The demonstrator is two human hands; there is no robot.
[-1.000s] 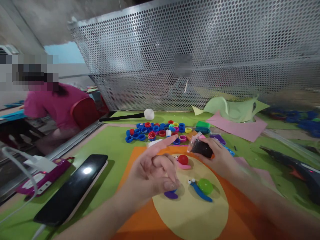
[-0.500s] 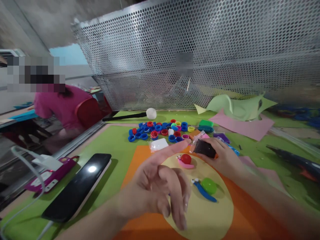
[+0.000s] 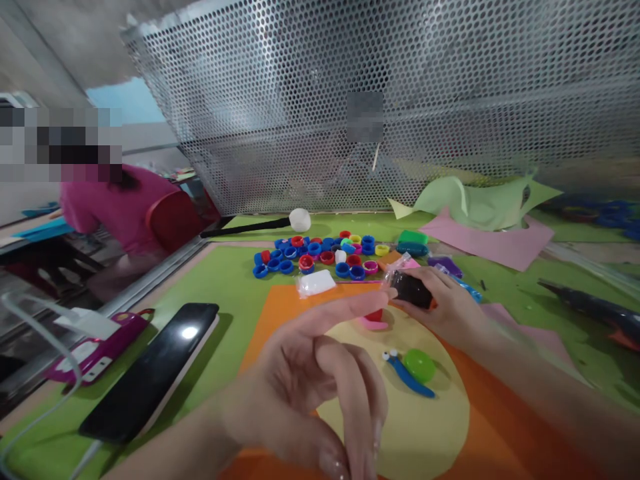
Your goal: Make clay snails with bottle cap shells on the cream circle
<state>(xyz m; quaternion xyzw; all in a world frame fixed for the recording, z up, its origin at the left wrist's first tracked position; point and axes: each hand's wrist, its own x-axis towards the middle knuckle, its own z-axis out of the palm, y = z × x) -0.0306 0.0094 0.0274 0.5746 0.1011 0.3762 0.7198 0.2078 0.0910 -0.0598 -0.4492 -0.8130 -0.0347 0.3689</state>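
Note:
My right hand point(image 3: 453, 303) grips a black block point(image 3: 413, 290), likely modelling clay, in a clear wrapper. My left hand point(image 3: 320, 373) is in front, its index finger stretched out to the wrapper's near left edge. Its other fingers are bent over and the palm looks bare. Beneath the hands, a yellow paper oval point(image 3: 425, 437) lies on an orange sheet point(image 3: 505, 427). On the oval sits a snail figure with a blue body point(image 3: 410, 380), white eyes and a green shell point(image 3: 419, 365). A pink and red snail figure point(image 3: 374, 321) is partly hidden by my left index finger.
Several bottle caps point(image 3: 314, 249) lie behind, with a white packet point(image 3: 317, 283) before them. At left are a phone point(image 3: 150, 370) and a magenta power strip point(image 3: 100, 353) with cables. A glue gun point(image 3: 590, 310) lies right. Perforated metal point(image 3: 320, 160) stands behind; a person point(image 3: 120, 207) sits left.
My left hand has come nearer the camera, and its index fingertip has moved right to the black packet, covering part of the pink snail figure. My right hand keeps its hold. The view has shifted slightly.

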